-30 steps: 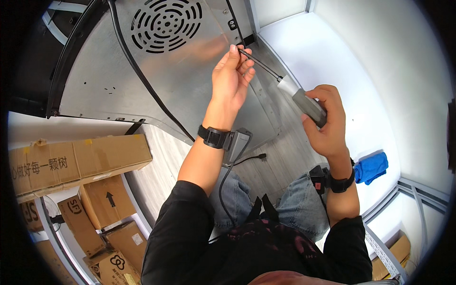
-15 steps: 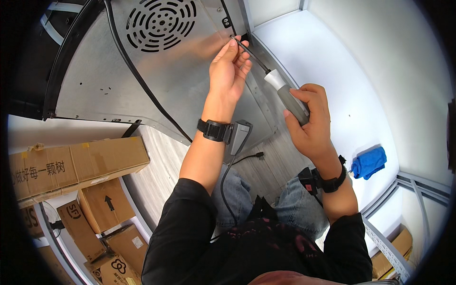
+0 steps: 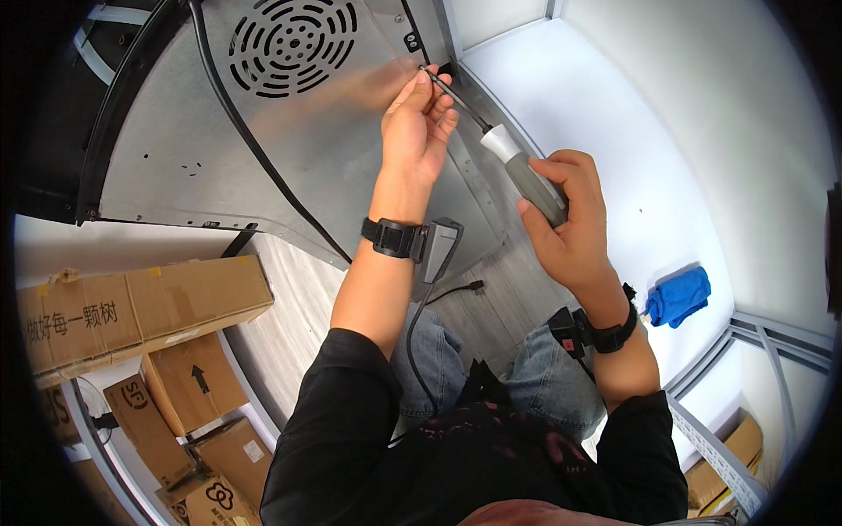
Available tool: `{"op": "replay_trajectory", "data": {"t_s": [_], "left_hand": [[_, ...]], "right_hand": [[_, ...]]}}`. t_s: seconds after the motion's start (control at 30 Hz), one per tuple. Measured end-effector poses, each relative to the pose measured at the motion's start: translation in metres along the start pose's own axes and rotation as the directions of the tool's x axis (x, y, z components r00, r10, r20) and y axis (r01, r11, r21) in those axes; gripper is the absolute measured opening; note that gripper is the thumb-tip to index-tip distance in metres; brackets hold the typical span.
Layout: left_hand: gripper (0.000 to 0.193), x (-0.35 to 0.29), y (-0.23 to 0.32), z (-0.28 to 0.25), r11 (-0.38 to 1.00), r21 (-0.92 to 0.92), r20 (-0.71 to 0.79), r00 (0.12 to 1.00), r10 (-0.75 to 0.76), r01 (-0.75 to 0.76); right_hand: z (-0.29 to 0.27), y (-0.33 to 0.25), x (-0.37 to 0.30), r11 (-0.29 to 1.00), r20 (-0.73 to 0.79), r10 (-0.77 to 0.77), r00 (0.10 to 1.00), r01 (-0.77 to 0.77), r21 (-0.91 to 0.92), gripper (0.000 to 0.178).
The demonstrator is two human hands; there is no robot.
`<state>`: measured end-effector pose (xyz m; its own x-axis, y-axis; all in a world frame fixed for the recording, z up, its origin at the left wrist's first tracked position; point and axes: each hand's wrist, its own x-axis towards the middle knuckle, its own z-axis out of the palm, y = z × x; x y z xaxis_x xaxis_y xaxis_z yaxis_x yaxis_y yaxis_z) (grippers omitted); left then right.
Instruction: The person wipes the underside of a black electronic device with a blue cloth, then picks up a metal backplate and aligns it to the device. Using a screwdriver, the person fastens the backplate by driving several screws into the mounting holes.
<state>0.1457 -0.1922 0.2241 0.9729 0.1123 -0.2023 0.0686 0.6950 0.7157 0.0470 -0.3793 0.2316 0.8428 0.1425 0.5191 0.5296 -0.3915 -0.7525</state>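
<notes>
My right hand [image 3: 570, 210] is wrapped round the grey and white handle of a screwdriver [image 3: 531, 180]. Its dark shaft slants up and left to the edge of a large metal panel [image 3: 254, 149] with a round slotted vent. There, the thumb and fingertips of my left hand [image 3: 417, 123] pinch the tip end of the shaft, close against the panel. Whether a screw sits between those fingertips is too small to tell. A black cable [image 3: 254, 145] hangs across the panel, left of my left hand.
Cardboard boxes [image 3: 158, 311] are stacked on a shelf at the left. On the white surface [image 3: 605, 131] to the right lies a folded blue cloth [image 3: 678, 296]. Below the panel, a cable plug [image 3: 474, 286] rests on the wood-look floor [image 3: 294, 298]. Grey metal framing [image 3: 715, 447] stands at lower right.
The whole scene has slid slightly left in the view. Both hands and the screwdriver keep nearly the same pose against the panel.
</notes>
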Motion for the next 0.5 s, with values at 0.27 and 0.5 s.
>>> {"op": "replay_trajectory", "data": {"t_s": [0.27,0.5], "left_hand": [[0.022,-0.003,0.003,-0.004,0.998,0.010,0.077,0.996,-0.055,0.054],[0.023,-0.022,0.007,0.002,0.988,0.028,0.327,0.933,-0.151,0.150]], "right_hand": [[0.007,-0.016,-0.001,0.995,-0.082,-0.027,0.996,0.019,-0.102,0.039],[0.018,-0.024,-0.002,0.972,-0.226,-0.160,0.961,0.114,-0.204,0.040]]}}
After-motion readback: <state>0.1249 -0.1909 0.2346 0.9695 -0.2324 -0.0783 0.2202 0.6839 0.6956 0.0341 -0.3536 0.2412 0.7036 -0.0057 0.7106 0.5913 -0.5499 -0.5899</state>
